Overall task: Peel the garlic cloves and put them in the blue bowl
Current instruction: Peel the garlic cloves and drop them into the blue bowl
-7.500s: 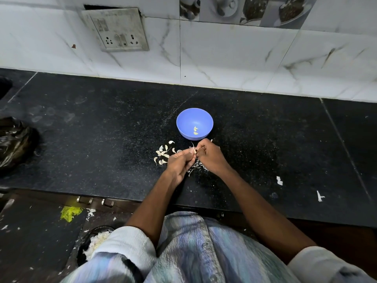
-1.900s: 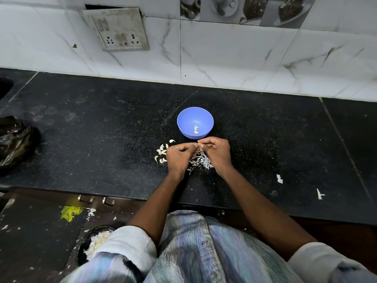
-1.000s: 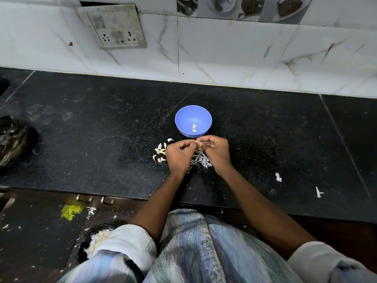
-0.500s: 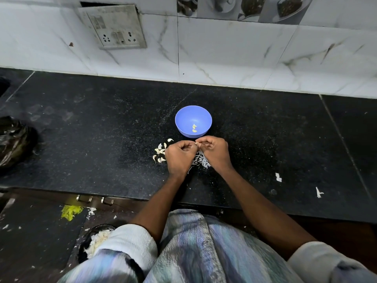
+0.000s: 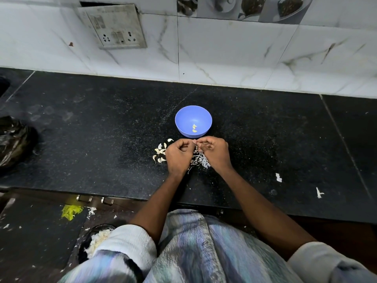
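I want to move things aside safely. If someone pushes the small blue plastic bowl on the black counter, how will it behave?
The small blue plastic bowl probably slides easily: it looks light and holds only two peeled garlic cloves. Its rounded sides narrow toward the base, so a push near the rim might tip it. The speckled black counter looks smooth and would likely offer little grip.

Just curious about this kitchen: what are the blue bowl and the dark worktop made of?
The blue bowl looks like plastic: uniform colour, smooth matte sheen, thin rim. The worktop seems polished black granite or similar stone: fine pale speckles, a dull gloss, a seam between slabs.
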A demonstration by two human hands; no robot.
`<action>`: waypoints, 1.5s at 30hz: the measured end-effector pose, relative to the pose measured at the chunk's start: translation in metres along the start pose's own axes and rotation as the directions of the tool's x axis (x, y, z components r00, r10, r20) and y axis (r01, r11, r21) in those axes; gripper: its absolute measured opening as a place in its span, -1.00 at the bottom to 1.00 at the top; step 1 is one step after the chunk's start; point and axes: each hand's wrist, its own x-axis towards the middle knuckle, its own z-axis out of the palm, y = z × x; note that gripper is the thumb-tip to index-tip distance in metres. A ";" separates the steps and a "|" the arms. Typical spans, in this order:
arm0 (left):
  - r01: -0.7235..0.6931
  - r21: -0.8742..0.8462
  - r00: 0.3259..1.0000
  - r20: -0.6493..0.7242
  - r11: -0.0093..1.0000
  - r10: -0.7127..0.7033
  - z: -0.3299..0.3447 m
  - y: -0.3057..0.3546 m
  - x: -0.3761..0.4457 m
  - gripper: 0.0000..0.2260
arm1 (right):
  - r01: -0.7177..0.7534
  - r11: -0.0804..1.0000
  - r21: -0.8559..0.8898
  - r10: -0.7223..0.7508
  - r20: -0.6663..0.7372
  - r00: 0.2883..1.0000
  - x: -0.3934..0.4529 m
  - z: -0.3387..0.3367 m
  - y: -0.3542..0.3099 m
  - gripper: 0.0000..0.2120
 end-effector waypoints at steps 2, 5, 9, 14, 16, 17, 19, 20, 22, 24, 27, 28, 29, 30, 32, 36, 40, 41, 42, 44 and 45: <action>-0.022 0.001 1.000 0.011 1.000 0.022 0.000 -0.001 0.000 -0.96 | 0.005 1.000 -0.007 -0.005 0.009 1.000 0.000 0.000 0.000 -0.85; -0.065 0.003 0.998 0.009 0.998 0.065 0.000 -0.002 -0.001 -0.97 | 0.005 1.000 -0.009 -0.004 0.021 1.000 -0.001 0.000 0.000 -0.86; -0.153 0.051 0.988 -0.028 0.987 0.155 0.000 -0.002 -0.003 -0.95 | -0.038 0.994 0.103 0.034 0.043 0.998 -0.003 0.000 -0.005 -0.90; -0.279 0.189 0.955 -0.044 0.941 0.292 -0.002 -0.009 -0.003 -0.95 | -0.122 0.965 0.233 0.094 0.126 0.988 -0.005 0.000 -0.009 -0.93; -0.313 0.226 0.943 -0.039 0.923 0.330 -0.002 -0.009 -0.003 -0.94 | -0.151 0.949 0.276 0.109 0.160 0.981 -0.006 0.001 -0.009 -0.92; -0.326 0.238 0.939 -0.032 0.915 0.343 -0.002 -0.010 -0.003 -0.93 | -0.165 0.941 0.294 0.118 0.171 0.978 -0.007 0.001 -0.010 -0.91; -0.346 0.254 0.931 -0.022 0.903 0.363 -0.002 -0.010 -0.004 -0.90 | -0.185 0.929 0.319 0.131 0.185 0.974 -0.008 0.002 -0.012 -0.90; -0.347 0.253 0.930 -0.028 0.903 0.365 -0.001 -0.011 -0.004 -0.89 | -0.190 0.927 0.323 0.135 0.184 0.974 -0.008 0.002 -0.013 -0.90; -0.319 0.232 0.937 -0.068 0.919 0.343 0.001 -0.009 -0.006 -0.90 | -0.199 0.928 0.315 0.152 0.167 0.974 -0.009 0.004 -0.015 -0.91; -0.245 0.170 0.959 -0.103 0.954 0.265 0.005 -0.008 -0.006 -0.90 | -0.230 0.919 0.319 0.191 0.150 0.970 -0.008 0.006 -0.016 -0.94; -0.049 -0.001 0.991 -0.125 0.999 0.049 0.011 -0.015 -0.002 -0.85 | -0.275 0.906 0.320 0.241 0.143 0.960 -0.009 0.014 -0.017 -0.94; 0.012 -0.068 0.991 -0.131 0.998 -0.021 0.013 -0.015 -0.001 -0.81 | -0.284 0.904 0.319 0.251 0.140 0.958 -0.009 0.017 -0.017 -0.94; 0.066 -0.138 0.987 -0.138 0.988 -0.086 0.015 -0.015 -0.001 -0.78 | -0.291 0.902 0.318 0.260 0.135 0.956 -0.008 0.019 -0.016 -0.95; 0.119 -0.211 0.978 -0.145 0.970 -0.152 0.017 -0.013 -0.002 -0.77 | -0.294 0.901 0.319 0.266 0.128 0.955 -0.009 0.022 -0.016 -0.95; 0.226 -0.382 0.943 -0.145 0.896 -0.300 0.021 -0.006 -0.005 -0.75 | -0.301 0.896 0.328 0.279 0.114 0.954 -0.010 0.026 -0.017 -0.95; 0.277 -0.411 0.903 -0.196 0.868 -0.381 0.023 -0.008 -0.002 -0.75 | -0.295 0.908 0.298 0.298 0.037 0.954 -0.012 0.035 -0.019 -0.92; 0.047 0.070 0.985 -0.168 0.996 -0.035 0.010 -0.014 -0.001 -0.89 | -0.209 0.964 0.163 0.220 -0.052 0.974 -0.009 0.037 -0.016 -0.87; 0.013 0.068 0.993 -0.121 0.998 -0.004 0.008 -0.017 0.001 -0.90 | -0.203 0.965 0.168 0.214 -0.051 0.976 -0.008 0.035 -0.016 -0.87; 0.015 0.029 0.997 -0.078 0.999 -0.012 0.008 -0.021 0.004 -0.91 | -0.202 0.962 0.182 0.213 -0.045 0.976 -0.007 0.033 -0.017 -0.88; 0.100 -0.103 0.995 -0.013 0.990 -0.102 0.008 -0.027 0.008 -0.90 | -0.195 0.958 0.210 0.204 -0.021 0.979 -0.005 0.029 -0.016 -0.89; 0.149 -0.159 0.989 0.013 0.976 -0.149 0.009 -0.031 0.009 -0.88 | -0.190 0.957 0.218 0.196 -0.009 0.980 -0.005 0.028 -0.015 -0.89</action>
